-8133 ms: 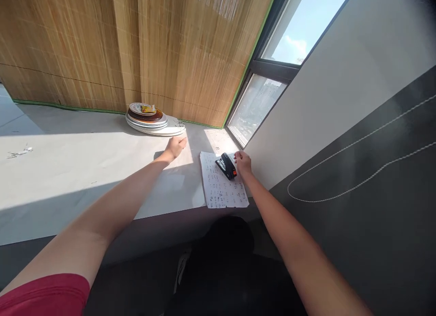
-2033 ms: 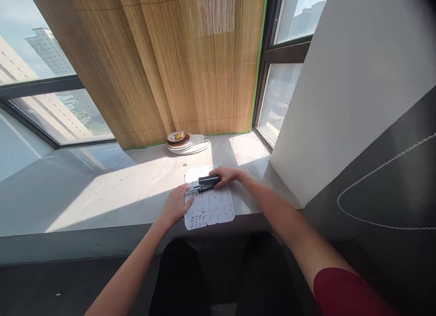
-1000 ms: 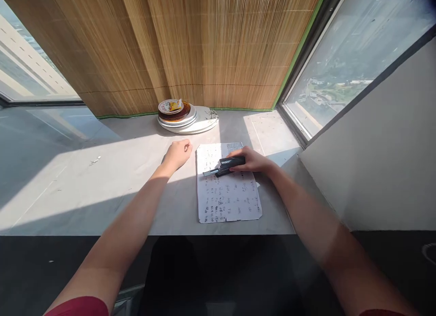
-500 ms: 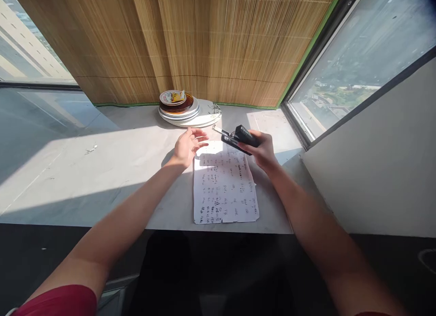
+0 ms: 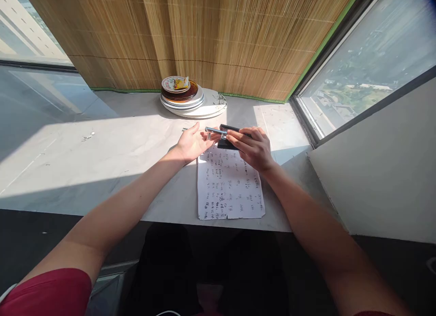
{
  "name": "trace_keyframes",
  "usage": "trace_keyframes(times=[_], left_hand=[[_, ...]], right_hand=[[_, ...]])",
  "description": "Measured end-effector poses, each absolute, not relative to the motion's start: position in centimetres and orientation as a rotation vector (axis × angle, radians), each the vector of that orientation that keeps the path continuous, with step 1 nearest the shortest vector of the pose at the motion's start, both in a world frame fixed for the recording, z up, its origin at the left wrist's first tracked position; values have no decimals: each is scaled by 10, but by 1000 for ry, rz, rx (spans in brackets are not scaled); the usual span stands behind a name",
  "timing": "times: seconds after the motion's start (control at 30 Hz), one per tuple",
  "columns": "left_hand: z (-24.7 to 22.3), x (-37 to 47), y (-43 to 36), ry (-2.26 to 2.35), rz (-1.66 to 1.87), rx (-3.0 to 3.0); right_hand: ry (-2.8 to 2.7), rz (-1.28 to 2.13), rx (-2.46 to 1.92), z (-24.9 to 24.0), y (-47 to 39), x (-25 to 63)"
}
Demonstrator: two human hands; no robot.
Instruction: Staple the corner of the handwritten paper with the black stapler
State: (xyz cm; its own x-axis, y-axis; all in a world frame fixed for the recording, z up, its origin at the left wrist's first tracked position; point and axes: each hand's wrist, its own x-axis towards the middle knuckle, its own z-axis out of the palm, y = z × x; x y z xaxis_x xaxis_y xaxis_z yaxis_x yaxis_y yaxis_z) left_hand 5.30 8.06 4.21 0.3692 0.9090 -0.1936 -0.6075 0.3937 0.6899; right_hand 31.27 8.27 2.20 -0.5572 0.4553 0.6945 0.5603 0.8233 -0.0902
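My right hand (image 5: 254,145) grips a black stapler (image 5: 229,144) whose top is swung open, baring the metal magazine. The magazine's end reaches out over my left hand (image 5: 195,142), which lies palm up with its fingers stretched beneath it. A small shiny strip (image 5: 209,135), apparently staples, shows at the magazine's tip above the left fingers; whether it touches them I cannot tell. Under both hands lies a sheet of paper (image 5: 230,189) covered in handwriting, its lower edge a little torn.
Behind the hands stands a stack of plates (image 5: 213,108), a small yellow packet (image 5: 181,83) on top. Small bits of debris (image 5: 87,136) lie on the pale ledge (image 5: 136,143) at the left. A bamboo blind (image 5: 190,39) hangs behind, with a window (image 5: 354,75) at the right.
The stapler has turned over and shifted slightly left, with its magazine now above my left hand. My left hand has rolled palm up and moved under it. The view has tilted slightly.
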Motion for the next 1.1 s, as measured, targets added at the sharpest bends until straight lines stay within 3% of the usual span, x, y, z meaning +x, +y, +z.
trace_keyframes(times=[0.23, 0.37, 0.47, 0.8, 1.1], left_hand=[[39, 50, 85, 704, 1128, 804], [34, 50, 85, 775, 1251, 925], [34, 51, 83, 739, 1300, 1021], [41, 59, 79, 893, 1318, 1067], [45, 63, 75, 965, 1407, 1137]], right_hand=[[-1857, 340, -996, 31, 84, 316], [-1911, 880, -901, 38, 81, 319], [-2016, 1049, -818, 38, 82, 318], [-2177, 844, -702, 41, 84, 313], [-2367, 259, -691, 37, 86, 310]])
